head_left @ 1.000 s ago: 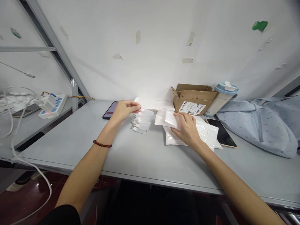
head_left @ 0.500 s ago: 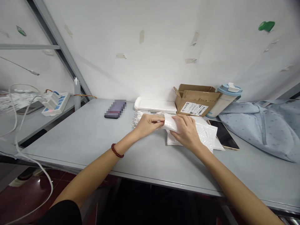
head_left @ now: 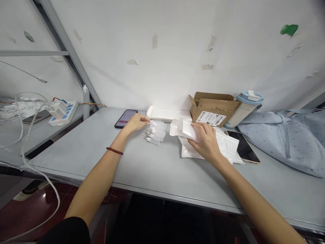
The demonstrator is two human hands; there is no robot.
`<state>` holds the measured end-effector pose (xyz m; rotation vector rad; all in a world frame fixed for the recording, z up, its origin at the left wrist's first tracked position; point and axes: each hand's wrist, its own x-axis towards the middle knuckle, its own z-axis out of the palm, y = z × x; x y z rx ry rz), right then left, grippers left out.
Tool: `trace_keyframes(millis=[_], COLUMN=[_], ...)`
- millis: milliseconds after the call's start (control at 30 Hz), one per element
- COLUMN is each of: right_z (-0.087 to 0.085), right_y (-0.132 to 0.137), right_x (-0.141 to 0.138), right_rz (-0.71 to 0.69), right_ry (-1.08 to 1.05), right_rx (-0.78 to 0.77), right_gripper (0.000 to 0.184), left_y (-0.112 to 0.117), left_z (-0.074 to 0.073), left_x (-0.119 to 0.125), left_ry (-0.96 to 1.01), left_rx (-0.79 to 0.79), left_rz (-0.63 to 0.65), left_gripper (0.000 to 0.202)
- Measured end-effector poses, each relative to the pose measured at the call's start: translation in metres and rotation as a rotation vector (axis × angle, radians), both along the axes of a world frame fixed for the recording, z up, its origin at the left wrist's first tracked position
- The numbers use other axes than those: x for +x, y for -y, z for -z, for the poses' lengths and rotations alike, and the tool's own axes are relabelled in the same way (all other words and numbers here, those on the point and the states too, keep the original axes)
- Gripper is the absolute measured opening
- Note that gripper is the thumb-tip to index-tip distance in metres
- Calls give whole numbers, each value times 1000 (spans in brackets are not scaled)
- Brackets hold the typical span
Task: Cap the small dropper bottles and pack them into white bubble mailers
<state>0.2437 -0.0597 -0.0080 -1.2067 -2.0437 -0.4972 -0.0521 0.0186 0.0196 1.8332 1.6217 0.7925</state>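
My right hand (head_left: 206,140) is closed around a white bubble mailer (head_left: 181,128), its open flap end pointing left. More white bubble mailers (head_left: 228,144) lie beneath it on the table. My left hand (head_left: 137,122) has its fingertips drawn together at the looped end of a row of small whitish translucent tags (head_left: 157,130) with cords. Whether a tag is between those fingers is hidden. A dark phone (head_left: 125,117) with a lit screen lies just left of that hand.
Behind the tags rests a white stack (head_left: 169,113). An open cardboard box (head_left: 213,110) and a tumbler (head_left: 243,108) stand at the back right. A tablet (head_left: 243,147) and a blue patterned fabric bag (head_left: 276,139) lie right. A power strip (head_left: 67,113) sits far left.
My left hand has let go of the bubble mailer and moved left to the tags. The right hand still holds the mailer, whose flap end now shows open.
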Motion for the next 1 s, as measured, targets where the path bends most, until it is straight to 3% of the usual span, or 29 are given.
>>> trace_keyframes(millis=[267, 533, 700, 800, 1000], right_z=[0, 0, 2, 2, 2], right_y=[0, -1, -1, -1, 4], right_x=[0, 1, 1, -1, -6], right_rz=[4, 15, 28, 21, -56], right_ry=[-5, -12, -7, 4, -10], right_rx=[-31, -59, -61, -56, -39], right_gripper=[41, 42, 43, 43, 42], left_y=[4, 7, 16, 28, 45], left_z=[-1, -10, -22, -28, -17], left_x=[9, 1, 5, 21, 60], left_ry=[72, 291, 491, 462, 373], left_rx=[-130, -24, 31, 37, 46], left_rz=[33, -93, 68, 126, 270], left_gripper=[12, 20, 22, 19, 18])
